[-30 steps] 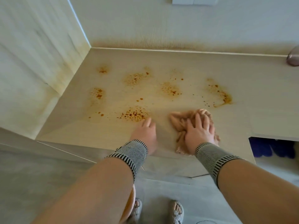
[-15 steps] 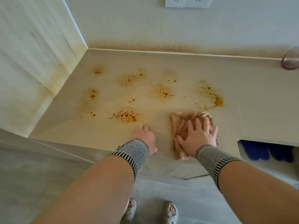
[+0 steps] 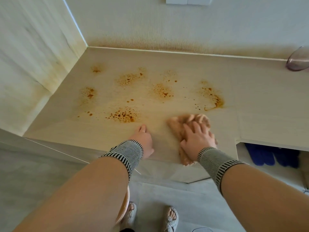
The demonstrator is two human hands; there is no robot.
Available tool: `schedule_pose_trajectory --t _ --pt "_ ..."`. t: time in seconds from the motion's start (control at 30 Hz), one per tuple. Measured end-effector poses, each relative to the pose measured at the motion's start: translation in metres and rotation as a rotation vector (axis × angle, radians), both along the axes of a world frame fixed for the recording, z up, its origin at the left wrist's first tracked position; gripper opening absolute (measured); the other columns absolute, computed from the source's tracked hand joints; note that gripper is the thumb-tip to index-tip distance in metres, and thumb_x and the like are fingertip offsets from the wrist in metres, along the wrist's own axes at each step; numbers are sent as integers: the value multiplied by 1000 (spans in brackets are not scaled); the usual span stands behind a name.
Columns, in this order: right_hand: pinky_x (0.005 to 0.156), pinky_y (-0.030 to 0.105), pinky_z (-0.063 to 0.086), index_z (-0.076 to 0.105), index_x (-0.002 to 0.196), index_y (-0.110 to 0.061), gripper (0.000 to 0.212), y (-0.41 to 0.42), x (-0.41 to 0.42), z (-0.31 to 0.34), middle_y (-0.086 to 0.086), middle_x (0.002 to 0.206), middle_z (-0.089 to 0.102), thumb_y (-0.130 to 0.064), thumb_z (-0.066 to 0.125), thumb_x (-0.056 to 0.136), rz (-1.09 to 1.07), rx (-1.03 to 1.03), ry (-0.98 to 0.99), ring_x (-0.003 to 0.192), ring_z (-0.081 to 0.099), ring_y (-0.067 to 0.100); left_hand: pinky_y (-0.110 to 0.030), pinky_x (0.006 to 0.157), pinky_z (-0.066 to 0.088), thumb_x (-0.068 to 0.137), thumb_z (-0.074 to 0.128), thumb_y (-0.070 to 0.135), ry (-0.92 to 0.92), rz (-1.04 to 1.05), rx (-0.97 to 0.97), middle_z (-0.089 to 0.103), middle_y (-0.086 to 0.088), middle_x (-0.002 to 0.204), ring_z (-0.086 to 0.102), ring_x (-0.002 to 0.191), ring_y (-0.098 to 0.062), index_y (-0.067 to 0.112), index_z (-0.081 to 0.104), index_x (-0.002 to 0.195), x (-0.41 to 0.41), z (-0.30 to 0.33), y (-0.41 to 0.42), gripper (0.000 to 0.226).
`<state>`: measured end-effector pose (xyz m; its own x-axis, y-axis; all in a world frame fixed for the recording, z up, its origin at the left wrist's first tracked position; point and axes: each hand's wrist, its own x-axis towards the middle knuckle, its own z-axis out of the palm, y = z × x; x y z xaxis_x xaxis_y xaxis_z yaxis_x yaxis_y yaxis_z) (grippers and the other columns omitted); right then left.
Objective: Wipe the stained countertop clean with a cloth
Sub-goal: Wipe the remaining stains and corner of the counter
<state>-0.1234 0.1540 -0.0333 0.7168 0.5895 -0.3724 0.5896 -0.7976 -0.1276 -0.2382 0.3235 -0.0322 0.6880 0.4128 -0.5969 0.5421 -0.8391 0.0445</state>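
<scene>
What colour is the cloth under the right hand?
Light tan-orange cloth, seen in the head view.

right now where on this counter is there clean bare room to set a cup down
The right end of the pale beige countertop is bare, between the orange-brown stain patches and the clear purple bowl. The middle and left are spattered; the front edge holds both hands and the tan cloth.

Fluffy tan cloth (image 3: 182,124) on matt, pale wood-grain countertop (image 3: 250,104)
</scene>
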Motion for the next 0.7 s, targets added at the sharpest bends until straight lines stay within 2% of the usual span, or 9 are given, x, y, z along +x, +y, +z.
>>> schedule_pose_trajectory --t 0.03,0.1,0.2,0.27,0.33,0.43,0.5,0.6,0.7 --pt "117 60 18 19 153 -34 68 -9 8 -2 4 161 16 -56 36 91 -41 -72 -66 147 11 33 -41 122 19 98 55 31 -7 -4 12 -12 -15 163 1 152 -28 -5 23 152 0 -1 -1 72" --pt "119 59 9 13 156 -25 80 -15 13 -5 9 164 5 -64 33 89 -106 -147 -90 149 -2 37 -41 122 18 98 54 31 -23 -2 15 -12 -15 163 1 152 -28 -5 17 153 1 -1 -4 75" --pt "121 57 7 15 155 -17 76 5 0 -6 13 163 -1 -51 40 91 -158 -21 -20 149 -5 40 -41 123 17 98 53 31 -18 -1 11 -13 -16 163 -1 152 -29 -6 15 153 2 -1 -2 76" --pt "121 57 6 22 151 -19 69 28 -20 -6 11 162 3 -43 45 91 -31 54 27 150 -4 38 -42 122 17 97 56 30 -15 0 13 -12 -16 163 -2 151 -30 -5 14 153 4 -3 0 78" --pt "121 55 4 22 152 -23 67 43 -42 -4 7 163 2 -38 47 92 120 94 103 151 -6 35 -41 122 18 94 58 35 3 -9 4 -8 -16 163 -1 151 -30 1 16 155 6 -4 1 82" --pt "121 47 7 18 155 -28 63 38 -40 -6 0 164 4 -36 41 97 229 120 83 151 -3 27 -41 122 19 92 60 39 2 -18 6 -1 -14 164 2 151 -29 5 24 155 9 0 0 79" --pt "122 49 7 16 156 -27 65 16 -24 -8 1 164 4 -47 37 97 130 73 2 151 -1 27 -41 120 24 92 60 36 -30 3 7 4 -12 164 11 150 -27 0 34 148 6 3 1 72" --pt "120 56 -1 11 157 -21 83 -20 6 -11 10 165 -5 -66 32 90 -121 -103 -127 150 -8 35 -41 119 27 94 58 40 -44 -31 28 14 -16 162 20 147 -28 0 56 128 2 7 -2 53" --pt "122 55 2 14 156 -17 84 -13 15 -9 15 164 -5 -60 41 89 -304 -99 -34 149 -8 41 -42 116 32 94 57 43 -68 -39 65 24 -15 159 29 144 -28 3 60 123 2 13 -4 49"
